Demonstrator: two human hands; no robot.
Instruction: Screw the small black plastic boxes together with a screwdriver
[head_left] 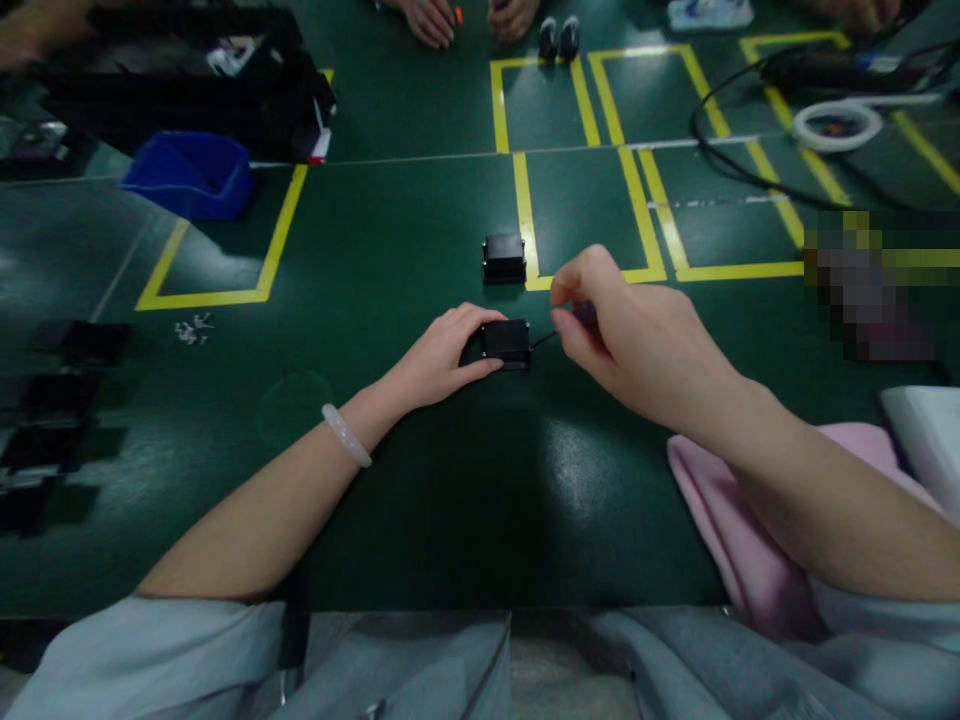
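A small black box-shaped part (508,340) lies on the green table, its near and far sides gripped between the thumb and fingers of my left hand (450,358). My right hand (626,325) is closed around a screwdriver (546,339), whose thin dark shaft reaches left to the box's right side. Most of its handle is hidden in my fingers. Just beyond sits a second black box (504,258) of the same sort, apart from both hands. Small silvery screws (195,328) lie in a loose pile to the left.
A blue bin (191,175) stands at the back left, beside a dark rack (187,90). Several black parts (52,410) line the left side. Pink cloth (720,510) lies under my right forearm. Across the table, another person's hands (431,20) rest near two dark round items (559,40). Cable (712,150) curls at right.
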